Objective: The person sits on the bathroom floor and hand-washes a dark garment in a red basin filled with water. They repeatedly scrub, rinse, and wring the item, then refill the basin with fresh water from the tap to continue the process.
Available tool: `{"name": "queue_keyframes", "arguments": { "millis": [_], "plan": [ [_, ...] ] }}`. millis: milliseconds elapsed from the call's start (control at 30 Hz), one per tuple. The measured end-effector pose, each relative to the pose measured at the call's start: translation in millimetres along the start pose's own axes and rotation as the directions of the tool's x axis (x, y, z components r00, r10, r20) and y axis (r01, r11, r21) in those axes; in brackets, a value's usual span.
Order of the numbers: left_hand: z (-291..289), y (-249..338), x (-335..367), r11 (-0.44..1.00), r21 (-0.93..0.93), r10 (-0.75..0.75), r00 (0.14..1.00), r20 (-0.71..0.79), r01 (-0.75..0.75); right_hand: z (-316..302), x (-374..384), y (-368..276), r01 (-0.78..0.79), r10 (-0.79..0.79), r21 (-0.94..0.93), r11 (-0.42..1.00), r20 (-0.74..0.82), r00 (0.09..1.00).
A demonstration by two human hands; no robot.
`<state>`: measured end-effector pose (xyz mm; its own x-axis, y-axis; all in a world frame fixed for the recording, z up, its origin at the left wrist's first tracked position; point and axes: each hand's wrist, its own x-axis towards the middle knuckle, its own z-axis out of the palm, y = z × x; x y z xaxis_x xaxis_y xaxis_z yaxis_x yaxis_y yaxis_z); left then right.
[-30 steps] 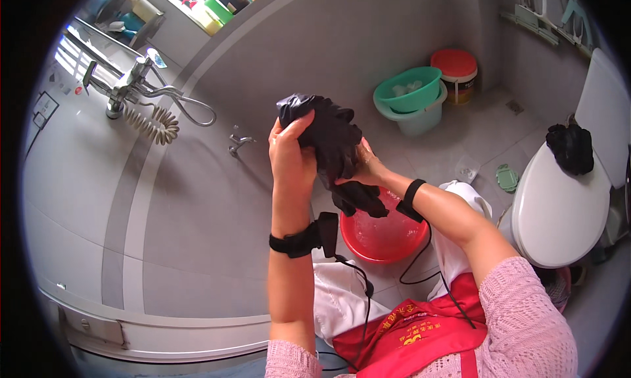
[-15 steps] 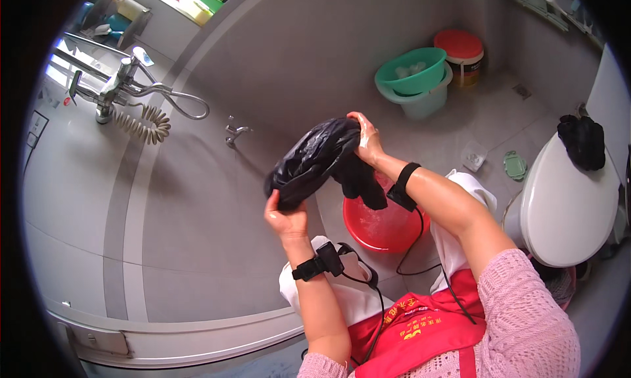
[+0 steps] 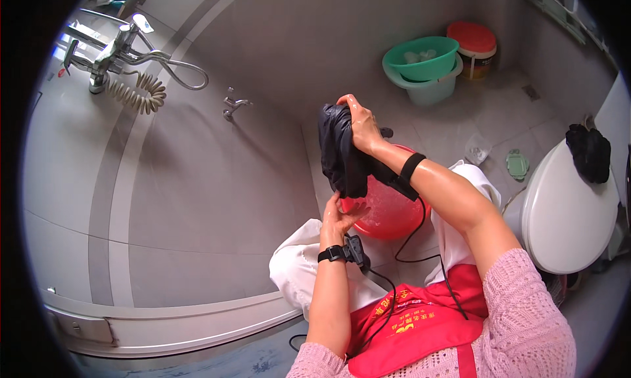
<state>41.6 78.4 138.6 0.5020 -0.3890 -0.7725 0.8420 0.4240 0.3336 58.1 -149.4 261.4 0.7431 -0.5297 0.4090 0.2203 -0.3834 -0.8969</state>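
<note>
A wet black garment (image 3: 336, 148) hangs bunched in front of me, partly over a red basin (image 3: 388, 213) that holds sudsy-looking water. Its exact kind cannot be made out. My right hand (image 3: 363, 127) is closed round the garment's upper end, fingers bent over the edge. Below it, my left hand (image 3: 338, 217) has its fingers stretched apart, one tip touching the garment's lower edge. Both hands look wet. Each wrist wears a black strap, and dark cables run down across my lap.
A green basin (image 3: 420, 61) rests in a paler tub beside a red-lidded bucket (image 3: 472, 43). Right of me is a toilet (image 3: 568, 213) with black cloth (image 3: 588, 153) on its lid. A wall tap (image 3: 234, 104) and a shower mixer (image 3: 112, 56) are at left.
The garment has gone from stretched out sideways to hanging more upright and bunched. My left hand has moved right and its fingers have spread; my right hand still grips the top.
</note>
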Motion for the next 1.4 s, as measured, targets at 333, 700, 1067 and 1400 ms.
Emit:
{"name": "queue_keyframes", "arguments": {
  "millis": [333, 700, 1067, 1400],
  "plan": [
    [51, -5, -7, 0.955, 0.205, 0.062, 0.821, 0.567, -0.213, -5, -26, -22, 0.279, -0.278, 0.035, 0.96, -0.038, 0.96],
    [-15, -27, 147, -0.194, 0.423, 0.559, 0.255, 0.789, -0.885, 22, -63, 13, -0.444, 0.469, 0.405, 0.799, 0.043, 0.882],
    [9, -23, 139, -0.19, 0.651, 0.629, 0.417, 0.656, -0.735, -8, -22, 61, -0.857, 0.408, 0.514, 0.045, 0.773, 0.486],
    [95, 9, 50, 0.438, 0.395, 0.526, 0.586, 0.617, -0.808, -85, 21, 42, -0.524, 0.314, 0.08, 0.848, 0.72, 0.619]
  ]
}}
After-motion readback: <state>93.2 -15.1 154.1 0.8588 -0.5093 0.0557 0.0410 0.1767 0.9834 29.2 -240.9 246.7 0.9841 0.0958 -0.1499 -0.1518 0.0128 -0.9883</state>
